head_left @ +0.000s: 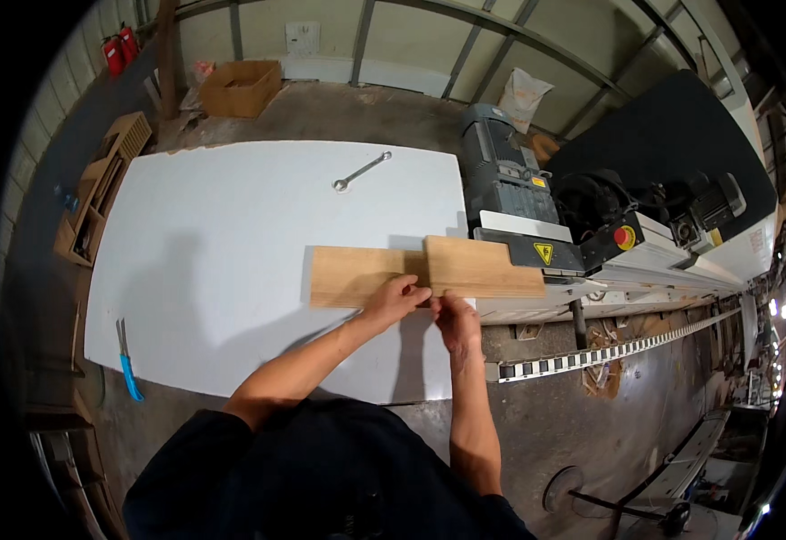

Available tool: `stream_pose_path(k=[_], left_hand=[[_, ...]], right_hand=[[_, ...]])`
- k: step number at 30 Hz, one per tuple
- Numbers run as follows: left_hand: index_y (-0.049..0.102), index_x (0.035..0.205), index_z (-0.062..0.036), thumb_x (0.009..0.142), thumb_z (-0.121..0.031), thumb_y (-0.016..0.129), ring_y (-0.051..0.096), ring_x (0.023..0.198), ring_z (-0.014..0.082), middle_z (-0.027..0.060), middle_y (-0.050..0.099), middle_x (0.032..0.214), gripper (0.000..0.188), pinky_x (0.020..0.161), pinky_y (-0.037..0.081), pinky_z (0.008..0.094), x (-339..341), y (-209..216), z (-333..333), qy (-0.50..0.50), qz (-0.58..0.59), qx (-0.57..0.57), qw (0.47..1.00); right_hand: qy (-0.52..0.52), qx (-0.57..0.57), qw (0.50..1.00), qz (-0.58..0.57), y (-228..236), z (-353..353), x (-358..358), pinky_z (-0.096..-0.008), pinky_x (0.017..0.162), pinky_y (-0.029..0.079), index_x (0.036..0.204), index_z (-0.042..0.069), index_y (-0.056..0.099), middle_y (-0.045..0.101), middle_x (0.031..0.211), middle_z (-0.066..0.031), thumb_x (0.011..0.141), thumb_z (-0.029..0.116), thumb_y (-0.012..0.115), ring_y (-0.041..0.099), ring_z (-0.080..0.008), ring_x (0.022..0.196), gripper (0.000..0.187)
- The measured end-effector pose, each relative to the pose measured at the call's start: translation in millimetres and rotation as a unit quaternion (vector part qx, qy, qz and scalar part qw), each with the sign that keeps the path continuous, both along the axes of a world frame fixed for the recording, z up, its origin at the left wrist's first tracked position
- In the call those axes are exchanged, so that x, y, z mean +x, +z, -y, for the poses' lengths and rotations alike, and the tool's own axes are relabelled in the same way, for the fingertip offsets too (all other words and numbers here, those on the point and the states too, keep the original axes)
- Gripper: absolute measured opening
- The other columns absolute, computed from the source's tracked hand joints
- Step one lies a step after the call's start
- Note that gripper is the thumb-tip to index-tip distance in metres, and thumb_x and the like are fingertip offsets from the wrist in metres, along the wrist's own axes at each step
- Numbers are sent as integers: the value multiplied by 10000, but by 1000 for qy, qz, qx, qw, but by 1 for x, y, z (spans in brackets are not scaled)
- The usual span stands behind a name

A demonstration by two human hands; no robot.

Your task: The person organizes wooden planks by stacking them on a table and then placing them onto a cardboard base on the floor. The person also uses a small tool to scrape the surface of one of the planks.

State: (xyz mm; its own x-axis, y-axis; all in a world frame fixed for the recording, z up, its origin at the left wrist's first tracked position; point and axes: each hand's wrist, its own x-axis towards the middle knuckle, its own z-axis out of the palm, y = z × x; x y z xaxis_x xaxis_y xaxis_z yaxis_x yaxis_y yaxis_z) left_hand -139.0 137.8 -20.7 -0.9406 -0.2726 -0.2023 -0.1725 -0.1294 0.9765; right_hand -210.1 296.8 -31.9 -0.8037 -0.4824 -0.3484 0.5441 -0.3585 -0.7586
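Two light-brown wooden boards lie side by side at the right part of the white table. The left board rests flat on the tabletop. The right board sits a little higher, and its right end reaches to the machine's dark guard. My left hand is over the near edge of the left board, fingers bent and drawn together beside the seam; what they hold, if anything, is hidden. At the near left corner of the right board, my right hand pinches the board's edge. The fingertips of both hands almost meet.
A combination wrench lies at the table's far side. Blue-handled scissors lie at its left edge. To the right stands a machine with a grey motor, a red stop button and a long slotted rail.
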Motion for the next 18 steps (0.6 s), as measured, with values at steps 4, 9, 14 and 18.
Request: stream_pose_path(k=[4,9,14,18], left_hand=[[613,991,-22,902,-158,596,587,844,124,47,613,956,163,700,520,265,20,4,19,-10,17,171,985],[634,943,0,896,-106,579,561,754,113,48,609,873,128,663,506,261,55,5,67,32,62,127,989],[644,1056,11,911,-105,543,564,760,126,33,620,851,212,688,500,276,77,9,105,107,74,52,990],[604,1007,73,878,-204,573,553,896,264,167,622,878,307,796,458,389,89,15,117,99,81,-328,936]], right_hand=[[-76,58,993,64,5,4,29,-304,548,444,831,72,594,604,710,-60,890,221,616,572,-177,613,162],[-155,84,983,45,1,-38,-11,-262,524,415,785,82,574,599,675,-52,897,212,601,539,-140,560,174],[-75,126,989,19,14,-5,15,-260,560,451,862,63,618,659,753,-73,895,199,605,604,-135,631,141],[1,252,968,-4,14,-5,22,-258,545,473,824,51,639,676,749,-80,888,238,619,610,-140,602,198]])
